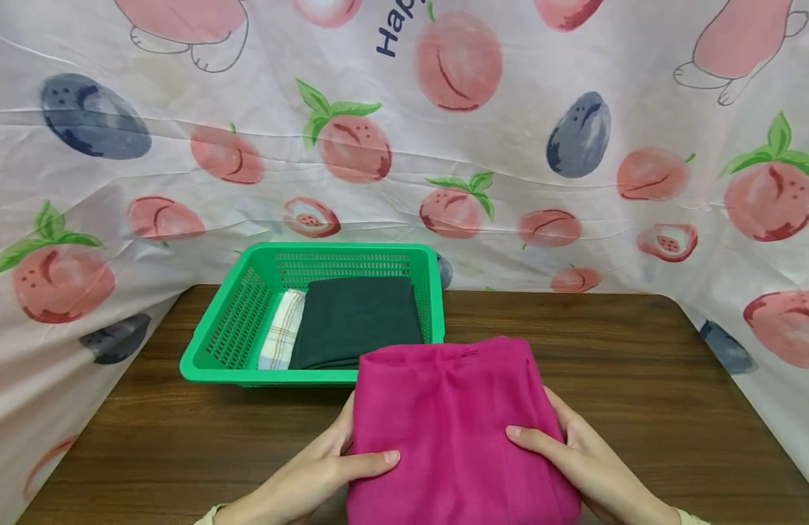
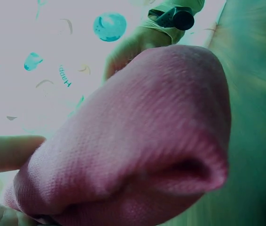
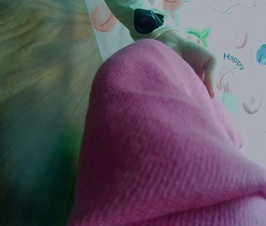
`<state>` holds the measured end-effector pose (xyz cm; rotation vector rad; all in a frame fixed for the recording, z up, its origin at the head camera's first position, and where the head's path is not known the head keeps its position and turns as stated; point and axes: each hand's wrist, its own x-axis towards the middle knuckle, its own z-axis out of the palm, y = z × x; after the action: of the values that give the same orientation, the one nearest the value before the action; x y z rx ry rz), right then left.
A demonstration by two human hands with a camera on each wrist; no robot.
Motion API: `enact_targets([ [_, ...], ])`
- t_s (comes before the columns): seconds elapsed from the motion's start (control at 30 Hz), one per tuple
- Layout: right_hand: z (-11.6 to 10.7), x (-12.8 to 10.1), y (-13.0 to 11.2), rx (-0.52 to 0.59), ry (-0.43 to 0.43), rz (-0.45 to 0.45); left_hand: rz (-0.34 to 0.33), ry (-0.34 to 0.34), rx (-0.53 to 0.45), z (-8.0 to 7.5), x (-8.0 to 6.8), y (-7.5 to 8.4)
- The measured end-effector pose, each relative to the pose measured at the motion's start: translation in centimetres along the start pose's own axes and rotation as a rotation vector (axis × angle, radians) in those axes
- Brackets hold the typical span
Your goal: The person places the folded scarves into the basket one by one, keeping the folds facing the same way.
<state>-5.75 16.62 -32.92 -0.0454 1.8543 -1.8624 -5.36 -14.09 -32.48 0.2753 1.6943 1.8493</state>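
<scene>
Two hands grip a folded pink cloth (image 1: 453, 430) at the near edge of the table (image 1: 641, 364): the left hand (image 1: 319, 470) and right hand (image 1: 584, 456) each pinch a side, thumbs on top. Only the head view shows the green basket (image 1: 234, 328) just beyond, holding a dark cloth (image 1: 355, 321) and a checked cloth (image 1: 281, 329). The wrist views are filled with pink weave, seemingly bulging between the hands.

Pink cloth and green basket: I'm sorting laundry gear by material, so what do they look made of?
The pink cloth looks like soft woven fabric, matte, with visible weave in the wrist views; the fibre is unclear. The green basket looks like moulded plastic, slightly glossy, with perforated walls.
</scene>
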Motion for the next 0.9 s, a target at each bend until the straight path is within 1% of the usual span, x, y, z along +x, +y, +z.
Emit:
enact_targets([
  [0.13,0.3,0.5,-0.1,-0.011,0.017,-0.034,0.054,0.012,0.021,-0.4,0.0,0.0],
  [0.27,0.6,0.9,-0.4,-0.005,0.027,-0.049,0.086,0.008,0.005,-0.6,-0.1,0.0],
  [0.53,0.9,2.1,-1.6,0.02,-0.014,-0.098,0.098,0.059,0.008,-1.3,-0.1,0.7],
  [0.73,1.3,3.1,-2.6,0.014,-0.024,-0.097,0.109,0.095,-0.011,-2.1,0.1,1.2],
  [0.9,1.8,4.3,-3.3,0.002,-0.035,-0.111,0.105,0.125,-0.042,-2.9,0.2,1.7],
])
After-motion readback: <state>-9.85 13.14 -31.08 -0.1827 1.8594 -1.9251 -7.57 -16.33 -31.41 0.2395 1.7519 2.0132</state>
